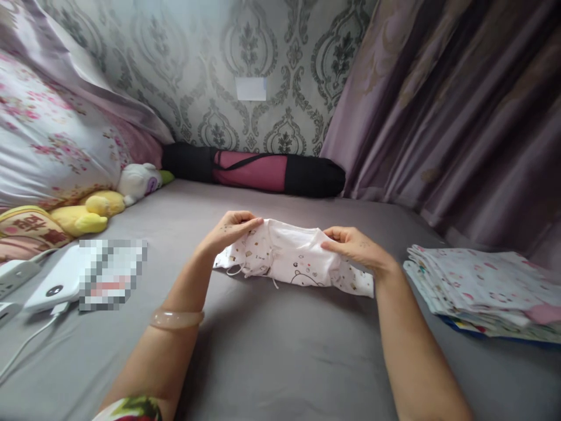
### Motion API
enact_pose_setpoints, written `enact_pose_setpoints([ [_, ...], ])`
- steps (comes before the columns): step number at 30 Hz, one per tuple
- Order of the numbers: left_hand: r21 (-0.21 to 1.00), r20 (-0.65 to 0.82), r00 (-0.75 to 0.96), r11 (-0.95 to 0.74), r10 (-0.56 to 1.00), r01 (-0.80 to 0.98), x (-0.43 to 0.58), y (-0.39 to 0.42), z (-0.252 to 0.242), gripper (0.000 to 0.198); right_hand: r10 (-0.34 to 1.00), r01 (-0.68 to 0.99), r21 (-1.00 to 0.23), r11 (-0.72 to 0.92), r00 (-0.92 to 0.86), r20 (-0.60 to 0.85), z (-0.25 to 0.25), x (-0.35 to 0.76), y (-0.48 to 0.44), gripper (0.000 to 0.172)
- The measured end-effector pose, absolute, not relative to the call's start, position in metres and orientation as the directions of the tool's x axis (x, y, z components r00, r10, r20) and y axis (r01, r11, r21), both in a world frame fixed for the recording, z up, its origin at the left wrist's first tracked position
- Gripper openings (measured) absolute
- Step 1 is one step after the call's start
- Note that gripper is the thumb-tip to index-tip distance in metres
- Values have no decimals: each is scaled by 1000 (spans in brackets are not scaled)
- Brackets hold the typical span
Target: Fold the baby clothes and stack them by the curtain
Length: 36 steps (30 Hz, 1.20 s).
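Between my two hands a small white baby shirt (298,257) is spread out by its shoulders. It has a printed bear outline on the front, small brown prints on the sleeves and thin white tie strings at the left. My left hand (234,230) pinches the shoulder left of the neckline, thumb on top. On the other side, my right hand (355,245) grips the opposite shoulder between thumb and fingers. The sleeves hang out past both hands, and the lower part of the shirt is out of sight behind the front. A pale bangle circles my left forearm.
Folded printed cloths (482,286) lie stacked at the right on the grey bed sheet (280,356). At the left are a white power bank (61,278) with a cable, a power strip (17,275) and plush toys (100,207). A black and maroon long bag (254,169) lies along the wall.
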State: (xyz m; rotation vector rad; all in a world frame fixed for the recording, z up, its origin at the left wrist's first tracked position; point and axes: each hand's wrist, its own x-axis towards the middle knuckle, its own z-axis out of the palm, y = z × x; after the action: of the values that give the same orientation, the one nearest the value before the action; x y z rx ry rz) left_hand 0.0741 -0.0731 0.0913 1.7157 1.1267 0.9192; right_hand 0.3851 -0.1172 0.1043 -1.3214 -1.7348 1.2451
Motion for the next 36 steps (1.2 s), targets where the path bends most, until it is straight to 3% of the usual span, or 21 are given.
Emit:
enact_pose_setpoints([
  [3, 889, 142, 420, -302, 896, 344, 67, -73, 108, 33, 953, 423, -902, 85, -299, -50, 112, 390, -119, 37],
  [7, 799, 300, 408, -460, 863, 386, 65, -69, 137, 34, 973, 461, -860, 218, -173, 154, 131, 388, -111, 41],
  [12, 505, 690, 233, -686, 686, 524, 74, -65, 179, 27, 830, 582, -679, 449, 9, 557, 170, 377, -104, 43],
  [16, 327, 810, 201, -710, 550, 624, 76, -75, 205, 23, 686, 694, -498, 519, 9, 727, 197, 374, -113, 38],
  [18, 358, 776, 245, -725, 582, 588, 71, -86, 215, 25, 702, 672, -505, 542, -31, 712, 206, 378, -121, 38],
  [22, 595, 541, 416, -682, 731, 426, 53, -102, 225, 32, 846, 499, -702, 507, -134, 516, 215, 392, -132, 41],
  [26, 683, 352, 462, -561, 814, 469, 50, -93, 219, 33, 897, 437, -786, 437, -153, 414, 216, 395, -130, 39],
  [36, 697, 501, 416, -639, 759, 325, 58, -89, 211, 29, 903, 426, -800, 423, -266, 336, 216, 393, -131, 38],
])
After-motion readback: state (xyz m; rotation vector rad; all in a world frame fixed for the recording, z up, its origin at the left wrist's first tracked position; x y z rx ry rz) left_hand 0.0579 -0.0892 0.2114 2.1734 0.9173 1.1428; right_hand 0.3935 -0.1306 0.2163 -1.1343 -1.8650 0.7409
